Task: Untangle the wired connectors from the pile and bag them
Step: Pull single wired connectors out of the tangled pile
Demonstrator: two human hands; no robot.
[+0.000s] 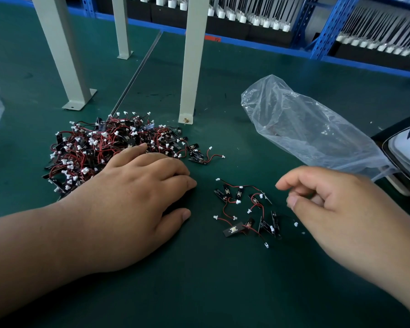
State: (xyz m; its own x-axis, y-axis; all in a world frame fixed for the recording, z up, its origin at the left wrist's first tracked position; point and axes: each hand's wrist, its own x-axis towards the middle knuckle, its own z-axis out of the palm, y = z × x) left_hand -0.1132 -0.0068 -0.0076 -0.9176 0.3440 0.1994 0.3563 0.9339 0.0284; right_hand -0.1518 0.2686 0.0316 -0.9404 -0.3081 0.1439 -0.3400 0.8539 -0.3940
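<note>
While the left hand rests flat with relaxed fingers on the pile's near edge, the separated connectors lie just left of the right hand, which is loosely curled and looks empty. The bag lies behind it, so the right hand is nearer.

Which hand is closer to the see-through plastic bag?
Right. The right hand is just below the plastic bag, by its near end. The left hand rests farther left, at the edge of the big pile of connectors.
</note>
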